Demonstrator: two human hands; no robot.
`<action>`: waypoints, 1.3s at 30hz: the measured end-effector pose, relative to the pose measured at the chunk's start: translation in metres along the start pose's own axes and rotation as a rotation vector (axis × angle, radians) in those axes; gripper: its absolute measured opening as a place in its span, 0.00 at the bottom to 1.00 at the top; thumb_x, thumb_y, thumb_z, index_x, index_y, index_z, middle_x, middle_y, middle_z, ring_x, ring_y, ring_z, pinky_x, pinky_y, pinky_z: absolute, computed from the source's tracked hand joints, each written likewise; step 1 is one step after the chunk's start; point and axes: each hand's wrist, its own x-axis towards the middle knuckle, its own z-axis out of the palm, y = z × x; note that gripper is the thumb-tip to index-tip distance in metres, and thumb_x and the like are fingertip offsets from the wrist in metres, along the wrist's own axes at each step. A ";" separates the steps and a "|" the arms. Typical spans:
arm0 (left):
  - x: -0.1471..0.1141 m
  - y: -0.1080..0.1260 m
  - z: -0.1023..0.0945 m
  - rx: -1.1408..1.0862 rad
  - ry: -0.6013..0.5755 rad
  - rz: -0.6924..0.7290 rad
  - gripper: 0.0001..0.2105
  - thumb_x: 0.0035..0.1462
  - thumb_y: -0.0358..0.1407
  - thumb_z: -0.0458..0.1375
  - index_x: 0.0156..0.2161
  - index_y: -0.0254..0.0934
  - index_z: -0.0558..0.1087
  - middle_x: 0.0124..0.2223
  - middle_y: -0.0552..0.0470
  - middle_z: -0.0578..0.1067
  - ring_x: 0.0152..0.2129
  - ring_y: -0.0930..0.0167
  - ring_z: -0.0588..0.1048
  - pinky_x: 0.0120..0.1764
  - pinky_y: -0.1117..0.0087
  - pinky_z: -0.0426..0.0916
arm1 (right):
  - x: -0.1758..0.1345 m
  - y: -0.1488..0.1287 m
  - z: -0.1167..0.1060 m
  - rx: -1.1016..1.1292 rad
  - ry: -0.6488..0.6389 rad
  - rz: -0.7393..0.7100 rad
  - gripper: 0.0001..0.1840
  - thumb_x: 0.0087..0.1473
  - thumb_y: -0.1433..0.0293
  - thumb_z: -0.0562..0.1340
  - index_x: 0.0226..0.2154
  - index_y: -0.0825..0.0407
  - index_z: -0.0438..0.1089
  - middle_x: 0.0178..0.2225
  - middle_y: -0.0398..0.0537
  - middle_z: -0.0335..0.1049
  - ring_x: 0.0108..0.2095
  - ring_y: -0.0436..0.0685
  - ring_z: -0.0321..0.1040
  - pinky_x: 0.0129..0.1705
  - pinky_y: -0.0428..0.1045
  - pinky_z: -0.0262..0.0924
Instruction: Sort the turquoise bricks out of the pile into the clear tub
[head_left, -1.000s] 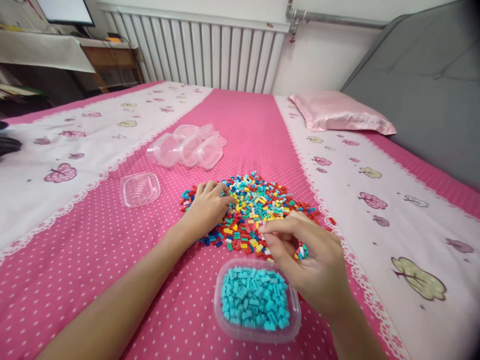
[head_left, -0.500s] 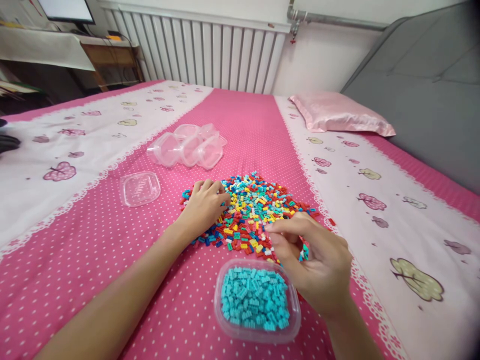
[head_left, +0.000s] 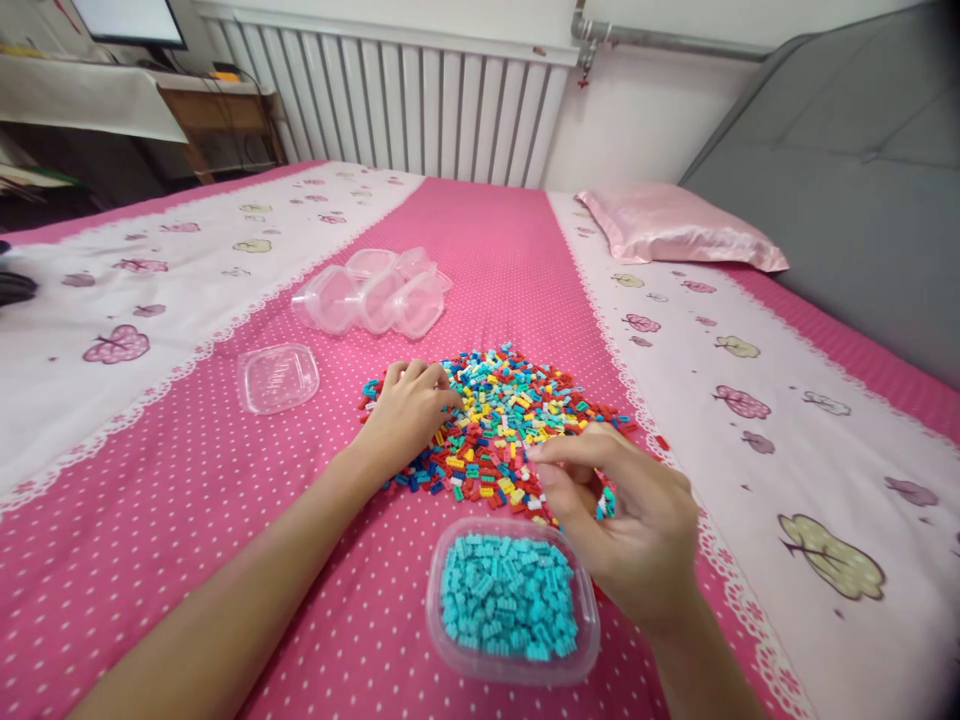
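Observation:
A heap of small toy building bricks (head_left: 502, 410) in red, yellow, blue, green, white and turquoise lies on the bed. My left hand (head_left: 411, 405) rests on its left side, palm down and fingers bent into the bricks; the fingertips are hidden. Over the near right edge of the heap, my right hand (head_left: 626, 510) has thumb and forefinger brought together in a pinch. Whatever lies between those tips is too small to make out. Just left of that hand, a clear plastic tub (head_left: 439, 640) stands in front of the heap, holding many turquoise bricks (head_left: 510, 598).
A clear lid (head_left: 277, 380) lies left of the heap. Behind it are several clear tubs (head_left: 375, 295) grouped together. A pink pillow (head_left: 675, 225) sits at the back right by the grey headboard (head_left: 832, 150). One red brick (head_left: 661, 442) lies apart, to the right.
Both hands keep nearly the same position and pose. The whole view has shifted very slightly; no brick visibly moves.

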 end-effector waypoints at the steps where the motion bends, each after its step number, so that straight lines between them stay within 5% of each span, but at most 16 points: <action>1: 0.000 0.000 0.000 -0.006 -0.005 -0.006 0.07 0.60 0.33 0.63 0.42 0.46 0.81 0.47 0.47 0.76 0.45 0.57 0.70 0.50 0.53 0.62 | 0.000 0.000 0.000 0.000 -0.002 0.001 0.07 0.60 0.77 0.62 0.37 0.48 0.73 0.23 0.37 0.68 0.22 0.47 0.58 0.30 0.48 0.55; 9: -0.001 -0.003 -0.001 -0.038 0.049 0.018 0.06 0.59 0.31 0.62 0.40 0.39 0.80 0.47 0.44 0.76 0.44 0.57 0.70 0.49 0.52 0.62 | 0.000 -0.001 0.000 -0.012 -0.021 0.009 0.07 0.60 0.76 0.62 0.37 0.49 0.73 0.23 0.37 0.67 0.22 0.48 0.58 0.30 0.48 0.55; 16: -0.006 -0.005 -0.020 -0.258 0.329 0.025 0.04 0.58 0.33 0.61 0.38 0.39 0.77 0.42 0.49 0.78 0.42 0.62 0.73 0.50 0.56 0.60 | 0.007 0.001 0.001 -0.048 -0.149 0.112 0.06 0.61 0.75 0.61 0.35 0.51 0.74 0.26 0.40 0.69 0.28 0.50 0.66 0.33 0.47 0.60; 21: -0.010 0.017 -0.034 -0.369 0.552 0.192 0.03 0.58 0.30 0.61 0.38 0.39 0.75 0.41 0.51 0.78 0.39 0.66 0.74 0.49 0.59 0.62 | 0.008 0.001 0.002 -0.044 -0.217 0.202 0.07 0.61 0.75 0.62 0.41 0.50 0.74 0.38 0.42 0.78 0.36 0.52 0.72 0.41 0.48 0.63; 25: -0.015 0.035 -0.042 -0.336 0.662 0.314 0.05 0.57 0.29 0.63 0.37 0.40 0.72 0.38 0.54 0.78 0.35 0.68 0.73 0.46 0.60 0.63 | 0.007 0.002 0.004 -0.014 -0.238 0.252 0.08 0.60 0.73 0.65 0.43 0.48 0.74 0.38 0.40 0.79 0.35 0.52 0.72 0.40 0.48 0.65; 39: -0.013 0.038 -0.038 -0.384 0.577 0.497 0.05 0.61 0.31 0.62 0.38 0.42 0.70 0.37 0.54 0.79 0.34 0.70 0.73 0.43 0.63 0.64 | 0.007 0.002 0.004 0.088 -0.163 0.327 0.08 0.54 0.78 0.67 0.33 0.49 0.73 0.31 0.39 0.77 0.30 0.51 0.74 0.36 0.47 0.68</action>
